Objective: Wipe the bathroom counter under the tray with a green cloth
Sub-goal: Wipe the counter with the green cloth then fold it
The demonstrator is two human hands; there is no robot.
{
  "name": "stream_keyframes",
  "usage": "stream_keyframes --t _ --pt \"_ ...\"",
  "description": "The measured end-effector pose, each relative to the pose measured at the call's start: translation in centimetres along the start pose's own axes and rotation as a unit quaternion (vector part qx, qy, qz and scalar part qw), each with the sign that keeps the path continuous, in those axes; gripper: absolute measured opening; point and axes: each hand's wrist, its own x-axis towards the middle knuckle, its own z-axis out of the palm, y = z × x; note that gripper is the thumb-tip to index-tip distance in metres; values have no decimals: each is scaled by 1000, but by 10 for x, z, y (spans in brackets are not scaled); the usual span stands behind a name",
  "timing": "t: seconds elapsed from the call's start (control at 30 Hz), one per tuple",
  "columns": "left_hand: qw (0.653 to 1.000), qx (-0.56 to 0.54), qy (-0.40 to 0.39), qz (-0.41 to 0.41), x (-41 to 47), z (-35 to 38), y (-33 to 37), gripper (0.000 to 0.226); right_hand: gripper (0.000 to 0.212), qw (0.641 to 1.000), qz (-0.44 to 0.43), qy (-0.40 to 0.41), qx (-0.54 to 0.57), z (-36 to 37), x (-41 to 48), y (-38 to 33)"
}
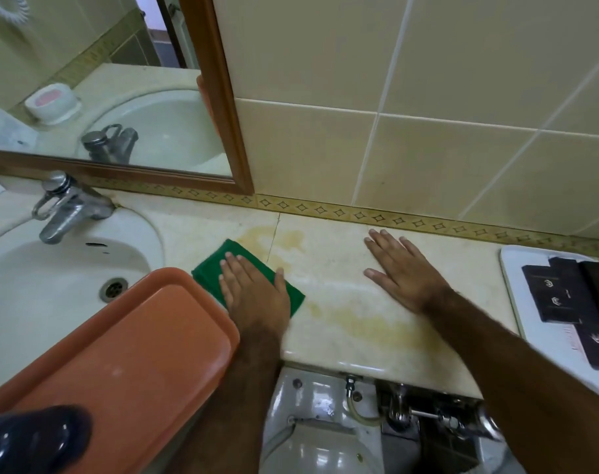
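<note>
1. The worktop (359, 302) is one pale slab, and most of the job is on it. The tray's spot lies bare, so lifting it away looks done. Yellowish stains show near the wall seam and toward the front edge, so I judge the wiping is only partly through.
2. One orange tray (127, 354) sits off to my left, over the sink (34, 285), empty. Putting it back is probably the last step.
3. One sink, one tap (65, 206); the mirror (120, 114) doubles both, but I count only the real ones.
4. One white tray (516, 302) at the right edge carries dark packets (564, 295); I make out about four, though they overlap and run out of view.
5. Two hands, well apart. My right hand (404, 271) lies flat on bare worktop with fingers spread, gripping nothing, seemingly bracing me.
6. My left hand (253, 289) presses flat on the cloth, fingers extended, not clenched round it.
7. One green cloth (219, 265) lies folded on the worktop just beside the orange tray, at the edge of the nearer stain.
</note>
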Motion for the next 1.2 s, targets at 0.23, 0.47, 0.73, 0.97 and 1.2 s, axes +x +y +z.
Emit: stream_keyframes --t 0.23,0.47,0.73,0.97,1.2 --pt "994 16 5 110 58 17 64 79 63 999 -13 38 2 8 5 8" --pt "957 1 -69 283 -48 22 50 81 61 999 -7 31 11 6 6 8" --pt "996 31 8 84 38 16 46 80 60 999 -9 47 7 10 6 10" --pt "943 17 -53 327 -64 29 62 79 59 999 -10 39 19 8 5 9" --pt "985 42 -3 166 -20 22 6 81 59 999 -11 47 20 6 3 7"
